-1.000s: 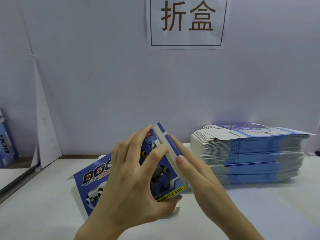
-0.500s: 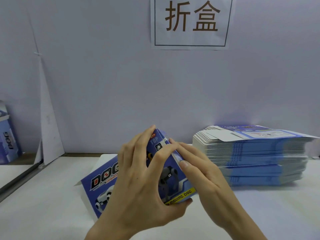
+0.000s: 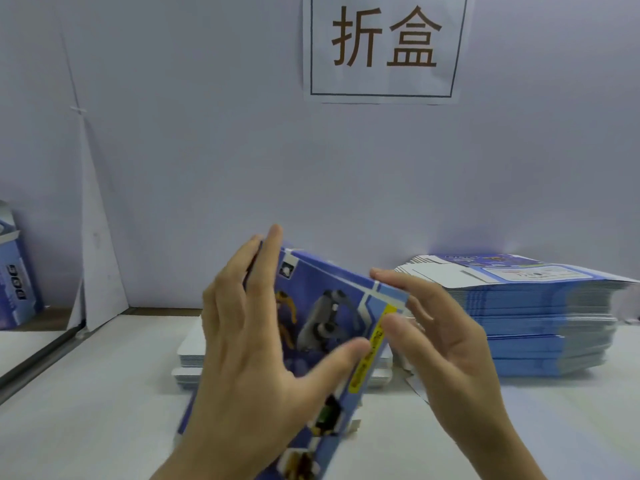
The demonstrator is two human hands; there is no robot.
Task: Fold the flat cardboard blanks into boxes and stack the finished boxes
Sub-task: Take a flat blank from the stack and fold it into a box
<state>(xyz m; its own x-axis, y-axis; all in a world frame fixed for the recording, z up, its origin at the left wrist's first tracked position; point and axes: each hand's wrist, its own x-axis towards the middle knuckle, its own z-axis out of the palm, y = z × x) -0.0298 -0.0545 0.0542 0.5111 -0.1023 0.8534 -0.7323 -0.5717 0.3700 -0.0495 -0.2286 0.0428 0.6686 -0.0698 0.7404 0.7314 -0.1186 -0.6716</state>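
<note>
Since half a second ago the box [image 3: 325, 306] has been swung round. It lay with its long side running left to right, and now the long axis runs from near to far. The far end is tipped up and leans a little right, and the printed face is turned toward me. It is off the table [image 3: 86, 393], carried between both hands in the middle of the view.

Next comes the stacking, I judge, and that turns on where the box sits against each hand. It lies just right of my left hand [image 3: 249, 358] and just left of my right hand [image 3: 446, 344]. The left is the nearer and plainly does the carrying. Its thumb is stretched across the printed face toward the yellow strip. Its fingers [image 3: 272, 244] are spread and fairly straight, running up the far left edge past the top corner, so the box is clasped between thumb and fingers.

My right hand is looser, with its fingers relaxed and a little apart. One fingertip touches the far right corner and the thumb rests against the right edge by the yellow strip, steadying it. The near end of the box is smeared by motion, so I cannot say whether its flaps are tucked.

A stack of flat blanks [image 3: 540, 327] sits to the right, well apart from the box. One finished box [image 3: 15, 285] stands at the far left edge.
</note>
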